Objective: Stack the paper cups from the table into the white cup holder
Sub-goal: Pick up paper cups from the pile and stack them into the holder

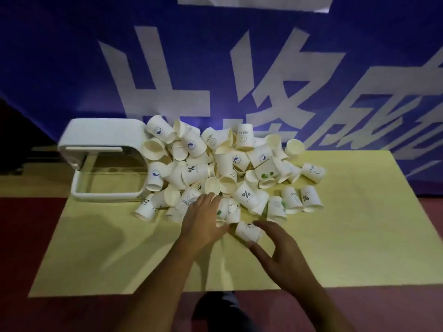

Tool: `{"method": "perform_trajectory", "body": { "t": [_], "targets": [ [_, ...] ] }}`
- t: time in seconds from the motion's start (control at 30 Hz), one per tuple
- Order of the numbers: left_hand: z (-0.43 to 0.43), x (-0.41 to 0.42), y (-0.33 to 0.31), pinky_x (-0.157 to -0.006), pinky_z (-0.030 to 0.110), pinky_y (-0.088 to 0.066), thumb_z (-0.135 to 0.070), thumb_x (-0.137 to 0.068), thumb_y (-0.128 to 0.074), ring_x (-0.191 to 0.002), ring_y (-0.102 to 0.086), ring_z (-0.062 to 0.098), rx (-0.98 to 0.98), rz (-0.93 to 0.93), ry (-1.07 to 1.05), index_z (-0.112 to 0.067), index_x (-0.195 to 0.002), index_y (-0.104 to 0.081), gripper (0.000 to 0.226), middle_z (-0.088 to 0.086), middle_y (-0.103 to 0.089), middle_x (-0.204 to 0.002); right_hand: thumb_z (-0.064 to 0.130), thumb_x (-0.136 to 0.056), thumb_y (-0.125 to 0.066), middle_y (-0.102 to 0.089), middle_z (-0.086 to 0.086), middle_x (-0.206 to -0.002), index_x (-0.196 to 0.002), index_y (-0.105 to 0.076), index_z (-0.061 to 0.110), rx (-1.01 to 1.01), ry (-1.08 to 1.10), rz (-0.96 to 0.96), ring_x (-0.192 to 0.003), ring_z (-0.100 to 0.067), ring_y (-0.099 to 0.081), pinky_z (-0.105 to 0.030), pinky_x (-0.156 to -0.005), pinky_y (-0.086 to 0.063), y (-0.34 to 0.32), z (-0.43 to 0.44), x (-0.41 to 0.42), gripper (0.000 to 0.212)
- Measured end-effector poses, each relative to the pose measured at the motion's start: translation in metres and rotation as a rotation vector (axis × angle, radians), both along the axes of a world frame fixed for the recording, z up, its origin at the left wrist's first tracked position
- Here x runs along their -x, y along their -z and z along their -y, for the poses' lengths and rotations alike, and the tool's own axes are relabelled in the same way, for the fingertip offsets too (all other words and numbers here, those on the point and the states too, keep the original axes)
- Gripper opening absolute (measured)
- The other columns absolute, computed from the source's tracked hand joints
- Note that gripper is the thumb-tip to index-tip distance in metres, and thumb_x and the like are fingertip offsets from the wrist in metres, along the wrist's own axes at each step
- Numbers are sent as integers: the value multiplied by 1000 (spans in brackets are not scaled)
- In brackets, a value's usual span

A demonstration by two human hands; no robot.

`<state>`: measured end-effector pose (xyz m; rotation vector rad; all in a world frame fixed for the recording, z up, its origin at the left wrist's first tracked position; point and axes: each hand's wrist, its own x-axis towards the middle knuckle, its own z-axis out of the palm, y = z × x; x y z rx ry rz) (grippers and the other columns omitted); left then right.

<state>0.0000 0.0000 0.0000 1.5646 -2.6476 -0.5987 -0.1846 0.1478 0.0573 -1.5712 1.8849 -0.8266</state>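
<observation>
- Behind the table (359, 236) hangs a blue banner (215, 68) with huge white characters, cut off at the top and right, so we cannot read them whole.
- We can read "HELLO" on several of the paper cups (227, 164), and a "%" sign on others. Some carry a round blue logo too small to read, and one has green dots.
- The cups lie in a loose heap from the far edge toward the middle of the table, most of them tipped on their sides.
- The white cup holder (100, 133) stands at the far left corner, touching the heap. Its clear front is blurred, so we cannot tell what is inside.
- Our left hand (203, 219) reaches into the near side of the heap. Cups hide its fingertips, so we cannot tell whether it grips anything.
- Our right hand (282, 255) pinches a single cup (247, 232) between thumb and forefinger. It lies on its side just in front of the heap.
- A yellow cover (96, 248) shows bare along the near edge and toward the right edge.
- Dark red floor (28, 236) borders the table, and a dark shape below the near edge is hard to make out.
</observation>
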Motion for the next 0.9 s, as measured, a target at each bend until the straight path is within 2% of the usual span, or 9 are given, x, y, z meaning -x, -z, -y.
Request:
{"method": "perform_trajectory", "body": {
  "t": [0.1, 0.2, 0.33, 0.43, 0.53, 0.67, 0.73, 0.8, 0.9],
  "targets": [
    [28, 21, 29, -109, 40, -36, -60, -76, -73, -133, -42, 23, 96, 164, 98, -22, -149, -39, 89, 0, -46, -146, 52, -93, -65, -62, 19, -130, -134, -61, 27, -77, 0, -8, -122, 4, -55, -13, -101, -41, 12, 21, 25, 47],
    [39, 28, 52, -98, 43, -38, -63, -71, -75, -115, -50, 24, 156, 299, 203, -23, -147, -42, 93, 1, -57, -129, 46, -92, -69, -62, 15, -133, -133, -61, 29, -165, 21, 12, -124, -4, -57, -28, -104, -47, 20, 34, 41, 45],
    [50, 28, 64, -95, 45, -37, -59, -68, -80, -107, -54, 24, 255, 304, 231, -20, -137, -53, 84, 0, -66, -116, 41, -93, -72, -63, 15, -129, -132, -62, 28, -226, 52, -2, -121, -3, -58, -29, -103, -48, 30, 50, 48, 42],
    [48, 21, 54, -90, 40, -40, -59, -65, -80, -106, -56, 20, 188, 106, 152, -23, -132, -55, 80, -6, -69, -114, 41, -92, -72, -65, 13, -126, -132, -63, 26, -247, 67, -7, -116, -5, -60, -31, -101, -50, 37, 67, 50, 44],
    [36, 5, 27, -88, 34, -41, -53, -65, -84, -104, -56, 16, 1, -199, -86, -28, -129, -53, 75, -10, -65, -113, 42, -90, -75, -63, 7, -130, -136, -60, 23, -295, 104, -18, -117, -12, -60, -35, -100, -50, 43, 90, 47, 52],
    [18, -26, -5, -86, 23, -48, -49, -66, -92, -109, -58, 5, -249, -616, -415, -40, -127, -50, 75, -23, -59, -120, 57, -81, -77, -57, 1, -142, -145, -50, 18, -372, 80, -157, -129, -22, -54, -41, -102, -48, 61, 136, 42, 80],
    [10, -41, -15, -88, 19, -48, -39, -67, -93, -110, -58, 3, -284, -705, -493, -43, -126, -51, 72, -25, -61, -121, 70, -73, -73, -54, 1, -145, -149, -41, 23, -447, 65, -230, -131, -25, -52, -49, -102, -49, 74, 156, 38, 95],
    [5, -52, -22, -91, 24, -49, -30, -72, -91, -111, -59, 2, -319, -749, -546, -40, -128, -53, 68, -23, -63, -122, 73, -72, -72, -49, -1, -150, -153, -35, 23, -511, 51, -284, -135, -26, -48, -50, -106, -45, 85, 169, 33, 102],
    [1, -66, -29, -88, 23, -52, -38, -78, -83, -108, -61, 4, -322, -782, -583, -37, -129, -54, 59, -22, -64, -120, 69, -74, -74, -50, 0, -149, -152, -36, 23, -518, 47, -317, -135, -25, -47, -47, -108, -41, 96, 180, 27, 99]
  ]
}}
